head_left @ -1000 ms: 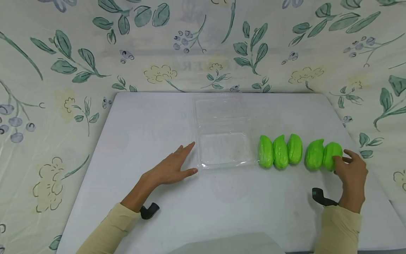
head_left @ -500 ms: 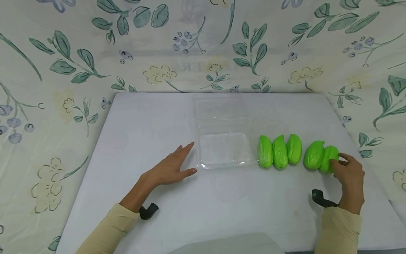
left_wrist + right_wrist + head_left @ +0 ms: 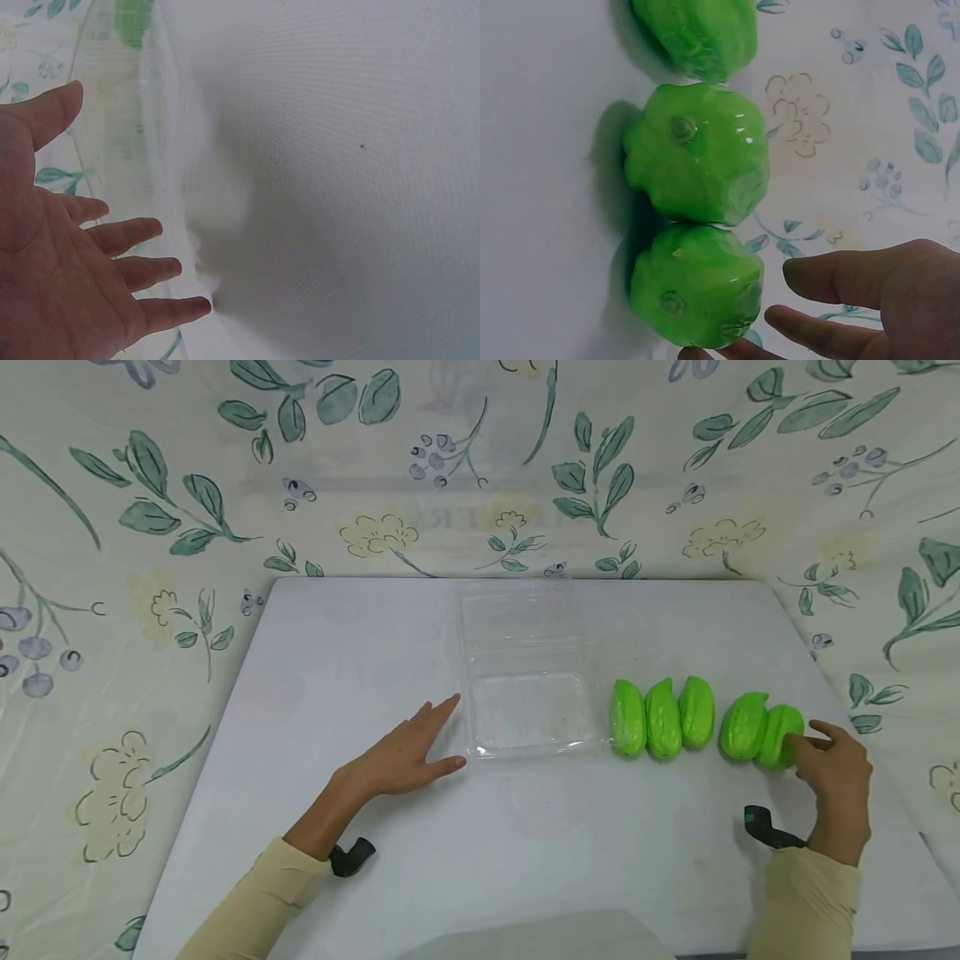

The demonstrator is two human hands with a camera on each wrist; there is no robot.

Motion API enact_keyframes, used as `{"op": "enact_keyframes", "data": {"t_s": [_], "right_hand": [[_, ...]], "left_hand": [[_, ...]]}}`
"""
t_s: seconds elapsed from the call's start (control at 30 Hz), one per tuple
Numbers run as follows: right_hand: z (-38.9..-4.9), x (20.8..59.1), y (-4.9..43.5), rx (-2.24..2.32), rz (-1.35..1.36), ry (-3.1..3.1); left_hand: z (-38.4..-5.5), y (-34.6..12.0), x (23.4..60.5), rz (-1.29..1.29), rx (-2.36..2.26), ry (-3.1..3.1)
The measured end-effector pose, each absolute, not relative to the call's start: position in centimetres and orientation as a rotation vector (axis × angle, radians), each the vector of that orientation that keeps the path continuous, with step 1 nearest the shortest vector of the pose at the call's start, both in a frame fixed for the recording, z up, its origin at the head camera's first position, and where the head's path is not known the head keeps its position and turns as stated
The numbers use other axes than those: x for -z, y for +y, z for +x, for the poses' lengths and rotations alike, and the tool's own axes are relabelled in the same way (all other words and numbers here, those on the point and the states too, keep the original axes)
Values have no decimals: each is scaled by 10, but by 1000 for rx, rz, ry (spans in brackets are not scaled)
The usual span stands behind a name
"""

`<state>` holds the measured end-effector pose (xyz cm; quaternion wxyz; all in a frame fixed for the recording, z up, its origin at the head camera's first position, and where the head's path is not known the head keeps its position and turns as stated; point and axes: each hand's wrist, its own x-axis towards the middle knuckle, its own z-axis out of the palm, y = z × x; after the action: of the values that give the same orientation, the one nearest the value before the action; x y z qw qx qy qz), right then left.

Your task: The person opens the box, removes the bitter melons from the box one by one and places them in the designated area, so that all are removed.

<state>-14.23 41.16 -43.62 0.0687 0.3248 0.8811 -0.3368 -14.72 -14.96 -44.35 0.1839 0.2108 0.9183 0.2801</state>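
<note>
Several glossy, bright green ridged fruits stand in a row on the right of the white table. My right hand (image 3: 836, 768) is at the outermost green fruit (image 3: 780, 737), which leans against its neighbour (image 3: 744, 727). In the right wrist view the thumb (image 3: 832, 277) is spread apart from that fruit, while other fingertips show right at its lower side. On the left, my left hand (image 3: 401, 760) lies with straight, spread fingers beside a clear plastic hinged box (image 3: 480, 753). Its fingertips are close to the box's left wall, and the box lies opened out with its lid towards the back.
Three more green fruits (image 3: 663, 718) stand close together between the box and the outer pair, with a small gap before that pair. The white tabletop (image 3: 562, 860) ends at a floral cloth (image 3: 450, 527) at the back and sides. Both wrists wear black camera mounts.
The outermost green fruit has shifted slightly towards the front and tilted against its neighbour. My right hand followed it, then drew a little to the right. The left hand has stayed put.
</note>
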Motion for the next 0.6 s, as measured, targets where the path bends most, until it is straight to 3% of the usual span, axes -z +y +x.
{"op": "enact_keyframes", "data": {"t_s": [0.33,0.6], "right_hand": [[-147,425,415,971,932,2739],[-169,401,406,930,852,2843]], "left_hand": [[-153,-156,440,581,-776,2610],[-182,-180,415,497,-788,2685]]}}
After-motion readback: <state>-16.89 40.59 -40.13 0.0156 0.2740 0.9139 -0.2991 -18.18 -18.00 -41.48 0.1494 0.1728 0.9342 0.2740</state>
